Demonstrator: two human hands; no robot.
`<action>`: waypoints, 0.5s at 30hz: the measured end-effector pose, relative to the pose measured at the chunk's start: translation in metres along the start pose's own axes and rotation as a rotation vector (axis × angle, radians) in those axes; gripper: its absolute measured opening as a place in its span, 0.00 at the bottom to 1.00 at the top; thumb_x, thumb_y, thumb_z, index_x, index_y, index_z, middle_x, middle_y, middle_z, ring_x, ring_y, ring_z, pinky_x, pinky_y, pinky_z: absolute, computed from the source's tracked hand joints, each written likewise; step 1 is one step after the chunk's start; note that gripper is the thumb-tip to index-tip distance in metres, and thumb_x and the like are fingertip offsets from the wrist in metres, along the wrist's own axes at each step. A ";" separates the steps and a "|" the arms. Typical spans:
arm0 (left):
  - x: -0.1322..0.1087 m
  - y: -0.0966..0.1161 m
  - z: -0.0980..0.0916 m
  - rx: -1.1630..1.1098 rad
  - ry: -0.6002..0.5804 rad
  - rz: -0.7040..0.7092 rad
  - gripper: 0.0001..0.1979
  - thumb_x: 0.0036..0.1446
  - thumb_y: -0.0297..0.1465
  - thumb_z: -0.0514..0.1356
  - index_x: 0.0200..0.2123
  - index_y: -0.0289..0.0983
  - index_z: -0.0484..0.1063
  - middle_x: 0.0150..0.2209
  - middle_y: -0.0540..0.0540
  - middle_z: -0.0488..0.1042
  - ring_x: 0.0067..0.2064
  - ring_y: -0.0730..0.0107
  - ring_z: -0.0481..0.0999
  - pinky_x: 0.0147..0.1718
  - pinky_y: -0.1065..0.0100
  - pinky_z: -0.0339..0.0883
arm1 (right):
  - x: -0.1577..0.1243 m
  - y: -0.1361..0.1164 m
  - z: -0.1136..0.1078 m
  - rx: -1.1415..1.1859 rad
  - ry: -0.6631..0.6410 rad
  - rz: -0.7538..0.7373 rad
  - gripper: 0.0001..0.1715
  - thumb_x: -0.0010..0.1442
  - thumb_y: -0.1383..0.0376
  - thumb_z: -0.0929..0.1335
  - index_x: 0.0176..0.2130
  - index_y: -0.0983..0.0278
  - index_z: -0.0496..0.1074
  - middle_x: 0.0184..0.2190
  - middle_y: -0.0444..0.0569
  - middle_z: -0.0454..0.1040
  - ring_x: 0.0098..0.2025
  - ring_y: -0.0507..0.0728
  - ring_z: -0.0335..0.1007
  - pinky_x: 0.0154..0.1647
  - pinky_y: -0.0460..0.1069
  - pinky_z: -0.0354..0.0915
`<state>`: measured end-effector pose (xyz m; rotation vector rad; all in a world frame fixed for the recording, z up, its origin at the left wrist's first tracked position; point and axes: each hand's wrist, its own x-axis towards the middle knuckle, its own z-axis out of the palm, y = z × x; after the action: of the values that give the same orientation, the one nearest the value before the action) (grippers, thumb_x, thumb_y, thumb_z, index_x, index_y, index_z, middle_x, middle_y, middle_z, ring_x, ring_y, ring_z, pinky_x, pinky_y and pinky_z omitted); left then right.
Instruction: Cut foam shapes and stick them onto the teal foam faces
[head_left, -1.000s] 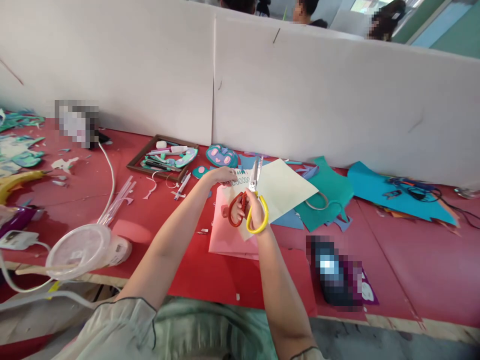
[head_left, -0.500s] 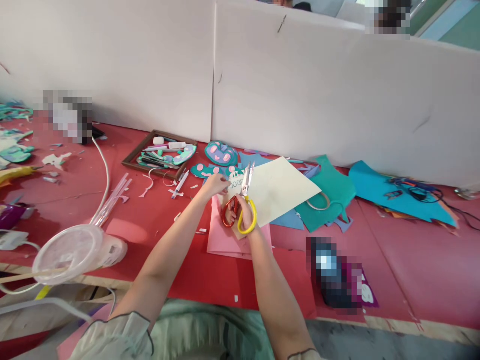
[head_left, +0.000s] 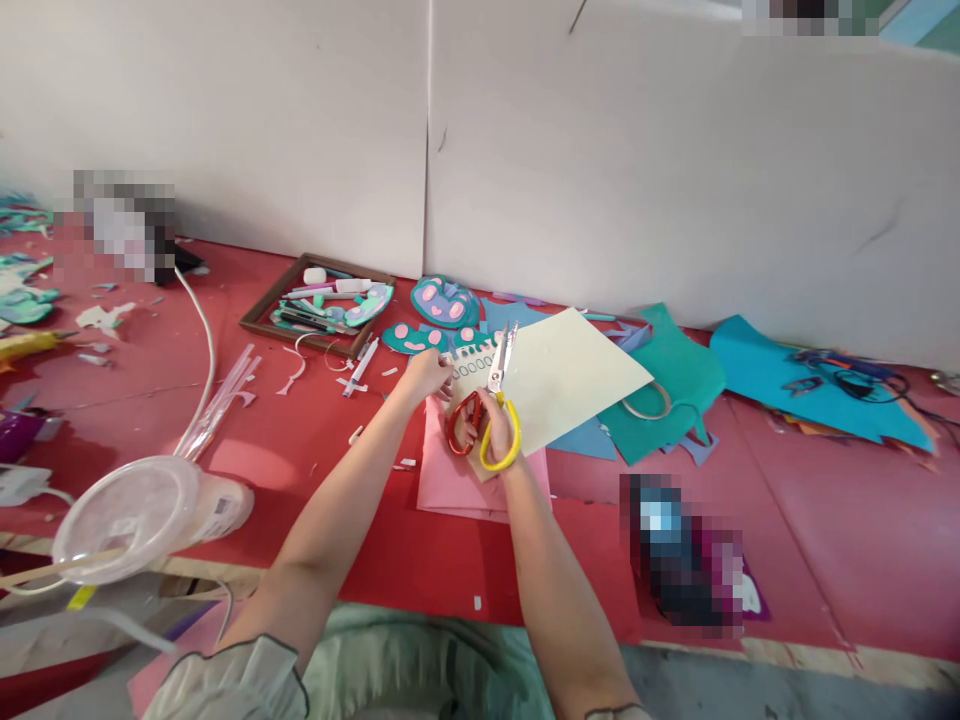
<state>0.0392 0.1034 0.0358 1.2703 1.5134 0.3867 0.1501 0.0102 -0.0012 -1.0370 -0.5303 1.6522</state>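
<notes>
A cream sheet lies tilted on the red table, and both hands work at its left corner. The right hand is closed through the red and yellow loops of a pair of scissors. The blades point away from the person and lie over the sheet's left edge; how far they are parted is too small to tell. The left hand sits just left of the scissors and pinches the sheet's corner between thumb and fingertips, where a row of small drawn ovals runs beside a notched edge. A pink sheet lies under the cream sheet's near corner and sticks out toward the person. A teal foam piece lies partly tucked under the cream sheet's right side, with a thin ring on it, and a blue sheet with dark cords on it lies farther right. Just beyond the cream sheet's left corner are teal cut-outs with pink spots. Left of those, a wooden frame holds pens and scraps. Well to the left of the cream sheet, a white cable curves across the table toward a clear round lid at the near edge. A white partition stands behind the cream sheet.
</notes>
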 end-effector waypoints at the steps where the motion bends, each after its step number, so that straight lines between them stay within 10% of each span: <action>1: 0.000 -0.001 0.000 -0.003 -0.011 -0.017 0.07 0.52 0.22 0.56 0.23 0.36 0.67 0.15 0.50 0.69 0.26 0.63 0.79 0.28 0.70 0.72 | 0.001 0.001 -0.001 0.008 -0.003 -0.006 0.25 0.53 0.47 0.67 0.18 0.61 0.62 0.08 0.38 0.56 0.10 0.48 0.50 0.11 0.44 0.50; 15: 0.006 -0.015 -0.009 -0.174 -0.144 -0.086 0.10 0.54 0.26 0.58 0.21 0.33 0.71 0.21 0.41 0.77 0.28 0.63 0.80 0.33 0.67 0.75 | 0.003 0.002 -0.002 0.035 0.046 -0.014 0.24 0.49 0.48 0.70 0.18 0.61 0.59 0.09 0.38 0.59 0.10 0.47 0.52 0.11 0.44 0.51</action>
<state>0.0251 0.1060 0.0246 1.0708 1.3762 0.3548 0.1507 0.0118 -0.0054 -1.0404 -0.4761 1.6159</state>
